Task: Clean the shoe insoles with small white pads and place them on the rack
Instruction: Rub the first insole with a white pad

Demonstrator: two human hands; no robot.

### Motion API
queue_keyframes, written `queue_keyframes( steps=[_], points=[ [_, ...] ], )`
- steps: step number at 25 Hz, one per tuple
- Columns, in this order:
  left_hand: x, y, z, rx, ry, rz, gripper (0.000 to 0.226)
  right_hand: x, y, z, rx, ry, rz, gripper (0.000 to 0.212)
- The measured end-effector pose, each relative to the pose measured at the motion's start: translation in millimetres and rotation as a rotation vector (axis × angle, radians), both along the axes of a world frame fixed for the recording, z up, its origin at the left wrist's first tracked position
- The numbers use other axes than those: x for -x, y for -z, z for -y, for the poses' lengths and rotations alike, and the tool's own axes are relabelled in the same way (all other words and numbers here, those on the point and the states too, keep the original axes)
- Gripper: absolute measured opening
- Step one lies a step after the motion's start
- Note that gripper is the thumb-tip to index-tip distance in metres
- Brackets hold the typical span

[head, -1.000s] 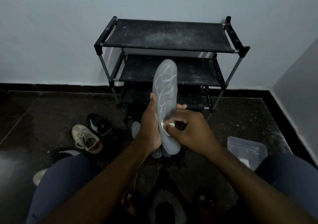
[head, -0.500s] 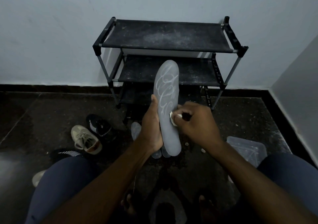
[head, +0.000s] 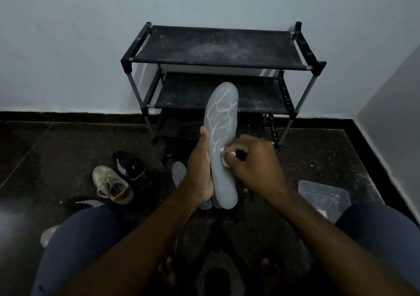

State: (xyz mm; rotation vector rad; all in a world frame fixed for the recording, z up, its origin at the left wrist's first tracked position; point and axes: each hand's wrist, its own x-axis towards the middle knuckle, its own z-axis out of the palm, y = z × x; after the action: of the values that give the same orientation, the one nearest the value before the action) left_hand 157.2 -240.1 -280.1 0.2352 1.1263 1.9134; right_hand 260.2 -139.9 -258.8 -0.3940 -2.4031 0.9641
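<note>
- Beyond both hands stands a black rack (head: 218, 45).
- Nearer, the left hand (head: 200, 173) grips a grey insole (head: 221, 136) upright.
- Beside it, the right hand (head: 252, 161) pinches a white pad (head: 225, 159) against the insole.

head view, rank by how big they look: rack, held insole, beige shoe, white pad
1. rack
2. insole, but it is held nearer the camera than the beige shoe, so this step is unsure
3. beige shoe
4. pad, pinched by the right hand
</note>
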Motion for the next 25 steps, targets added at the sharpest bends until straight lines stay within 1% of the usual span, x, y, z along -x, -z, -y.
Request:
queue_keyframes(
  steps=[2, 4, 6, 7, 11, 13, 15, 16, 20, 23, 25],
  points=[
    [2, -2, 3, 0.018, 0.008, -0.011, 0.078, -3, 3, 4, 0.015, -0.054, 0.04, 0.01],
    [1, -4, 4, 0.033, 0.016, -0.025, 0.077, -4, 5, -5, 0.038, 0.001, 0.024, 0.009],
    [-3, -5, 1, 0.024, 0.002, -0.014, 0.071, -1, 2, -10, 0.02, 0.07, -0.016, 0.01],
    [-6, -5, 0, 0.015, -0.004, 0.002, 0.069, 1, 0, -8, 0.01, 0.07, -0.024, 0.011],
    [-4, -1, 0, 0.01, -0.006, 0.023, 0.071, -2, 2, 4, 0.025, -0.064, 0.037, 0.009],
    [-2, 0, 0, 0.007, 0.004, 0.008, 0.073, -4, 4, -4, 0.045, -0.013, 0.05, 0.007],
    [-4, 1, -1, -0.007, 0.011, 0.003, 0.071, -2, 2, -10, 0.046, 0.061, 0.008, 0.007],
    [-5, 2, -2, -0.003, 0.004, 0.009, 0.071, -1, 0, -8, 0.044, 0.064, -0.009, 0.007],
    [-4, -4, 1, 0.027, 0.012, 0.02, 0.073, -4, 2, 7, 0.026, -0.052, 0.047, 0.006],
    [-4, -6, 2, 0.031, 0.003, -0.006, 0.071, -5, 3, -7, 0.038, 0.062, 0.026, 0.006],
    [-9, -6, 0, -0.002, 0.001, 0.014, 0.069, -1, -2, -6, 0.038, 0.076, -0.015, 0.007]
  ],
)
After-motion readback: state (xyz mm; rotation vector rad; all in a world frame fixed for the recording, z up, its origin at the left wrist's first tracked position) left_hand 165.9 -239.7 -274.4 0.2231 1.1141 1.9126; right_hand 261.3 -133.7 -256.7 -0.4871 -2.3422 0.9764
